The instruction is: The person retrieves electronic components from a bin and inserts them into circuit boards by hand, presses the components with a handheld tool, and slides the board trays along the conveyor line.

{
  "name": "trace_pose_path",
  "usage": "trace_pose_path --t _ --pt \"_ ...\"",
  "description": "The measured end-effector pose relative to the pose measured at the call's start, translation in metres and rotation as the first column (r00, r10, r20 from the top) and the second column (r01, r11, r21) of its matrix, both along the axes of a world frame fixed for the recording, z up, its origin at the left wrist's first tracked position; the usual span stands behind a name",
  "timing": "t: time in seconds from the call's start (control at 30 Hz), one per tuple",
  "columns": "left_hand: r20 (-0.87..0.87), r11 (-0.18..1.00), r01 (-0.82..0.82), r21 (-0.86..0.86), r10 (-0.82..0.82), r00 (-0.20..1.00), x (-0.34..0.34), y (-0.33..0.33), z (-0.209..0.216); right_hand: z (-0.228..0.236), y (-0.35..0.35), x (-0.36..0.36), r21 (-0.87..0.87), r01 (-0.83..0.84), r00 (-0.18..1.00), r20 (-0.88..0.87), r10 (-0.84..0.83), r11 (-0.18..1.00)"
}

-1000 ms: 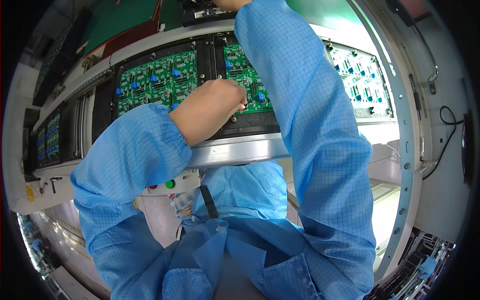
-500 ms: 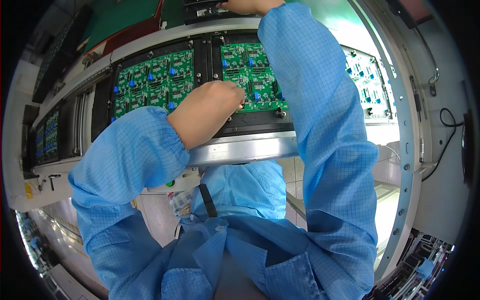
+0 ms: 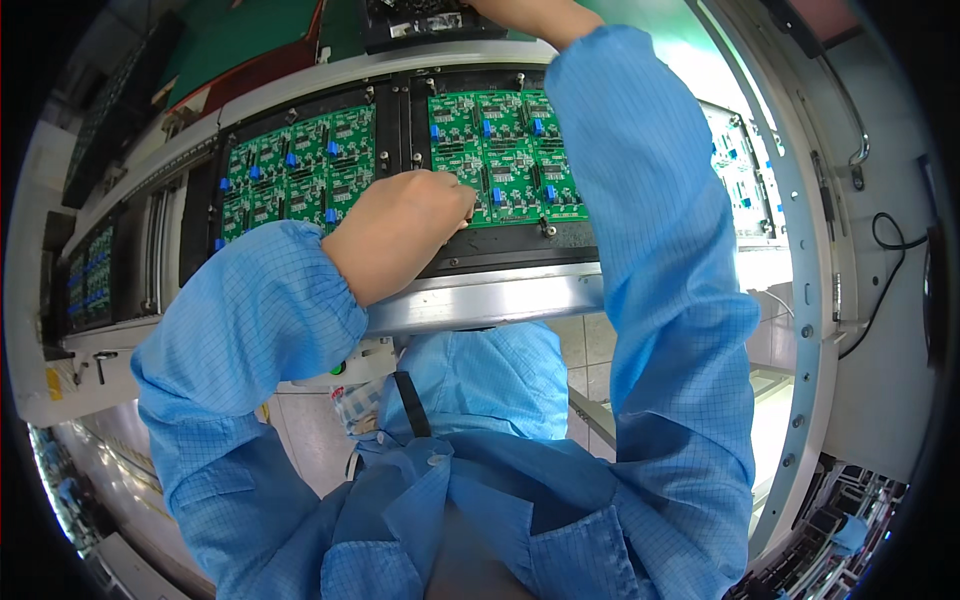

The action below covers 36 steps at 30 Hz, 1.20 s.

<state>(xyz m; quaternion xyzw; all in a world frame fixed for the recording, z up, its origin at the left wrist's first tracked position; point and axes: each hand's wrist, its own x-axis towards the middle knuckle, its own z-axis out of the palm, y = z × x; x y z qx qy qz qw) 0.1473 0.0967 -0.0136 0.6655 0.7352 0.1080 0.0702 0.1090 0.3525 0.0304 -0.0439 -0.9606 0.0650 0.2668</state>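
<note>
My left hand (image 3: pixel 405 232) is closed, its fingers curled down at the lower left corner of a green circuit board panel (image 3: pixel 508 165). Whatever its fingertips hold, if anything, is too small and hidden to make out. The panel carries blue and black parts and sits in a black carrier frame (image 3: pixel 490 252). Beyond the panel, my right hand (image 3: pixel 540 15) reaches to a black bin (image 3: pixel 425 38) of small dark parts at the upper edge. Its fingers are mostly cut off by the picture's edge. My right sleeve covers the panel's right side.
A second populated panel (image 3: pixel 300 165) lies in its own carrier to the left, with another panel (image 3: pixel 92 275) farther left. To the right, one more panel (image 3: pixel 735 165) sits under bright light. A metal rail (image 3: pixel 490 300) runs along the near side.
My right hand has shifted right and slightly nearer, so more of the black bin shows. My left hand stays at the panel's corner; the whole view has drifted a little.
</note>
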Motion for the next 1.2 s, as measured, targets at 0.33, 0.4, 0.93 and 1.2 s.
trace_pose_path --t 0.33,0.4,0.93,1.2 --pt "0.328 1.000 0.011 -0.022 -0.003 0.945 -0.037 0.017 0.017 -0.023 -0.013 0.168 -0.282 -0.239 0.967 0.020 0.255 0.929" --pt "0.292 0.931 0.022 0.364 -0.136 0.947 -0.072 0.047 0.007 -0.025 -0.027 0.192 -0.385 -0.120 0.965 0.173 0.199 0.915" --pt "0.088 0.874 -0.402 0.272 0.393 0.915 -0.229 0.180 -0.020 -0.061 -0.007 0.232 -0.493 0.013 0.947 0.286 0.149 0.870" --pt "-0.116 0.863 -0.409 0.298 0.458 0.881 -0.180 0.166 0.006 -0.064 0.002 0.234 -0.439 -0.008 0.940 0.302 0.156 0.898"
